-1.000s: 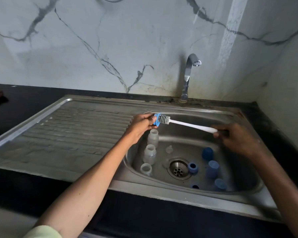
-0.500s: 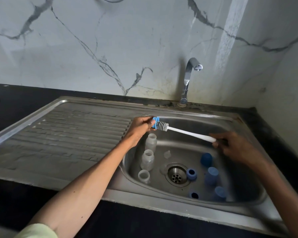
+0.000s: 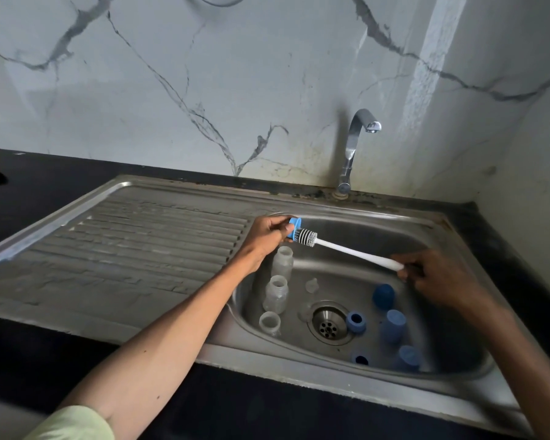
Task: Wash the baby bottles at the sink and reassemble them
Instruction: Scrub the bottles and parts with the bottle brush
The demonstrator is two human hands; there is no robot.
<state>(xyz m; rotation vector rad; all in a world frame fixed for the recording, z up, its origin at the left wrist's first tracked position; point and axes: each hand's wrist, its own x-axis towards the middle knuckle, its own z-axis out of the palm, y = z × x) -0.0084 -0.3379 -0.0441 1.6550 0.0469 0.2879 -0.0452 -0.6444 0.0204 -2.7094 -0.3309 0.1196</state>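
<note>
Over sink [image 3: 394,223], left hand [image 3: 267,238] holds blue ring [image 3: 294,229] against brush [image 3: 346,250].

I read this as a home kitchen. A stainless steel sink [image 3: 410,236] lies under both hands, its ribbed drainboard [image 3: 134,249] stretching away beyond my left hand [image 3: 267,236]. A curved chrome tap [image 3: 356,144] rises behind the hands from a black countertop [image 3: 45,176], against a white marble-veined wall [image 3: 204,74]. Clear baby bottles [image 3: 277,293] and blue caps [image 3: 394,325] sit in the basin below the hands.
</note>
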